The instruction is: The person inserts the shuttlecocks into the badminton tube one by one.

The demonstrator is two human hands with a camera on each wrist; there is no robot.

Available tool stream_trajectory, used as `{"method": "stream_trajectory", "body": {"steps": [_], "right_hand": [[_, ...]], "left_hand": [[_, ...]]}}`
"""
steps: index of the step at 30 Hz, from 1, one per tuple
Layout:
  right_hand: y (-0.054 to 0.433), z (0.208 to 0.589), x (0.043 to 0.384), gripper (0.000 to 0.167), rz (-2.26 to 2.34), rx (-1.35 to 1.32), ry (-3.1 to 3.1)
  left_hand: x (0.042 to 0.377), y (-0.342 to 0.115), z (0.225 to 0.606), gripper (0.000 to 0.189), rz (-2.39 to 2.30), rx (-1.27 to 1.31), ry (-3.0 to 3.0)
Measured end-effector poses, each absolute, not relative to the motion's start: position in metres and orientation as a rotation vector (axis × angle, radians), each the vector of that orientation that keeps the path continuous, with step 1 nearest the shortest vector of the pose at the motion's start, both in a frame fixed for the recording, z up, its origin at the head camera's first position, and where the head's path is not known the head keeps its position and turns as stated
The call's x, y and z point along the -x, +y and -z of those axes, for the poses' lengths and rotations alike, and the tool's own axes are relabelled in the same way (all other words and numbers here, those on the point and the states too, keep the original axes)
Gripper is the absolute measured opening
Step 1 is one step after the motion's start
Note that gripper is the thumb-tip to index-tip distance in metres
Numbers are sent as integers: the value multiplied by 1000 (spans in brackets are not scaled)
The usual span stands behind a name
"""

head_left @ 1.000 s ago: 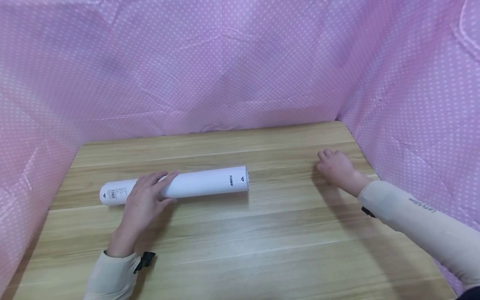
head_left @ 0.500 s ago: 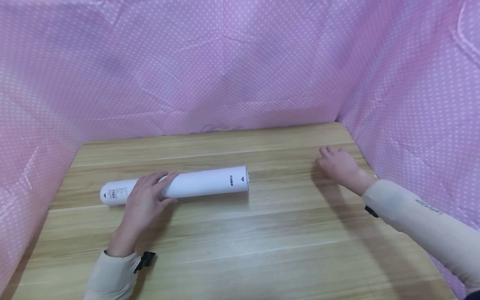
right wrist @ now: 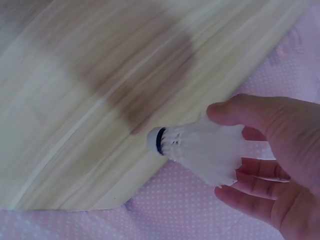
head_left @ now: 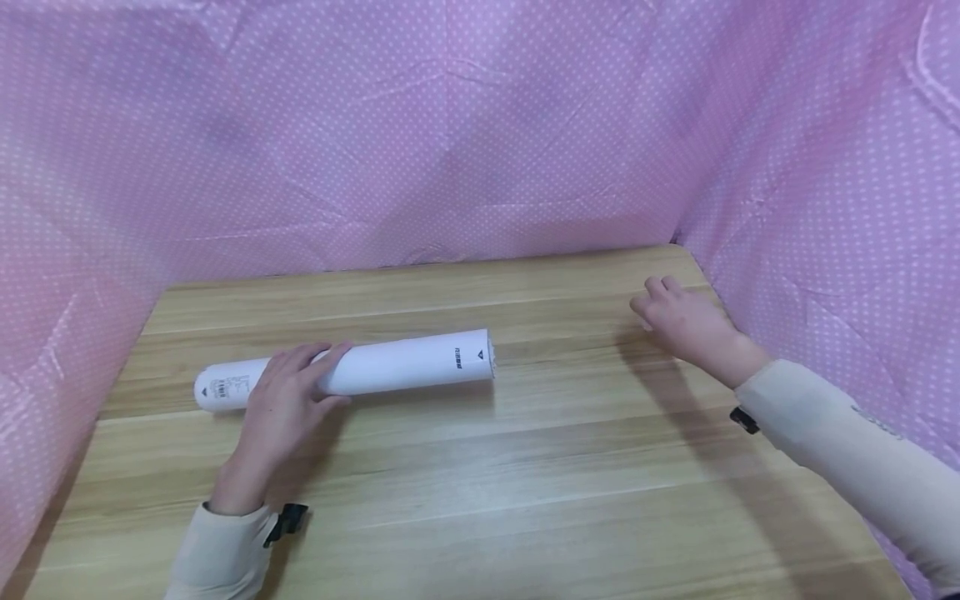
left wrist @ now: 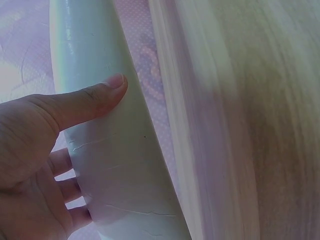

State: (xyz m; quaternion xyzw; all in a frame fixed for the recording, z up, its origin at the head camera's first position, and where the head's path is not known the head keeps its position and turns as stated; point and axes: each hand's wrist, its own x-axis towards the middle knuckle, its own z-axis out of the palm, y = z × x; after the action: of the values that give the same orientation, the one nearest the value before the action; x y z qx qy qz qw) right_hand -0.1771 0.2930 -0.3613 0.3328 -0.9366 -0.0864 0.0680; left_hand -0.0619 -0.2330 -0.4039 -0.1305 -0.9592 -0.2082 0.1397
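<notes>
In the head view a long white shuttlecock tube with small black print lies slantwise over the left half of the table. My left hand grips it near its left part; in the left wrist view the thumb lies across the tube, with the other fingers reaching behind. Toward the back right corner is my right hand. Its right wrist view shows a white shuttlecock held by the skirt between thumb and fingers, the dark-banded cork pointing away from the palm. The hand's back hides the shuttlecock in the head view.
The wooden table fills the lower part of the head view. Pink polka-dot cloth hangs behind it and along both sides. My right hand's shadow falls on the tabletop below it.
My right hand has moved a little toward the back of the table and slightly right, keeping the shuttlecock. My left hand and the tube have shifted very slightly left.
</notes>
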Motion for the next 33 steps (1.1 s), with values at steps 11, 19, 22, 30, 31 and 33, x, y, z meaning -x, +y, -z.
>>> {"method": "stream_trajectory", "body": {"steps": [11, 19, 22, 30, 31, 33], "right_hand": [[289, 356, 175, 51, -164, -806, -2904], [283, 365, 176, 48, -737, -685, -2759], [278, 369, 175, 47, -1006, -624, -2717], [262, 375, 166, 51, -1544, -467, -2654], [260, 376, 165, 50, -1594, -469, -2631], [254, 378, 162, 48, -1698, -480, -2584]], "left_hand": [[62, -234, 403, 80, 612, 366, -2777], [64, -234, 404, 80, 606, 367, -2778], [65, -234, 405, 81, 602, 376, -2769], [65, -235, 406, 80, 598, 380, -2765], [65, -235, 406, 80, 599, 380, -2765], [66, -235, 407, 80, 598, 382, -2761]]}}
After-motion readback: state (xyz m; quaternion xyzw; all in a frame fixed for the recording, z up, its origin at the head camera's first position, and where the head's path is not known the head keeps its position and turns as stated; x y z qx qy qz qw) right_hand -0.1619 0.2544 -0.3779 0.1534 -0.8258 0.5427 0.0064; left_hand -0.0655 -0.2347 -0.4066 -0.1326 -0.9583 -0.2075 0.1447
